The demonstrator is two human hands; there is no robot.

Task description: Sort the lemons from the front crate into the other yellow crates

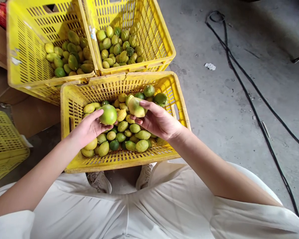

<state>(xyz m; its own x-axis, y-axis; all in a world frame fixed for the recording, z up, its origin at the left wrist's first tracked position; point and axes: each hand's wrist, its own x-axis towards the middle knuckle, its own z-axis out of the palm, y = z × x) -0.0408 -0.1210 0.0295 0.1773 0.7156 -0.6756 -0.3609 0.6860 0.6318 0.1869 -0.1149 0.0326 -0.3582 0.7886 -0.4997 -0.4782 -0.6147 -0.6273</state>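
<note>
My left hand (88,127) grips a round green citrus fruit (108,115) over the near yellow crate (69,99). My right hand (159,121) holds a paler yellow-green fruit (136,107) just to its right, also above that crate. Under both hands lies a heap of green and yellow fruits (129,137) that covers the crate's floor. The two held fruits are a short gap apart.
Two more yellow crates stand behind, the left crate (17,49) and the right crate (161,39), each partly filled with similar fruit. A yellow crate (5,146) lies at the left edge. Black cables (254,103) run across the concrete floor on the right. My shoes (99,181) rest under the near crate.
</note>
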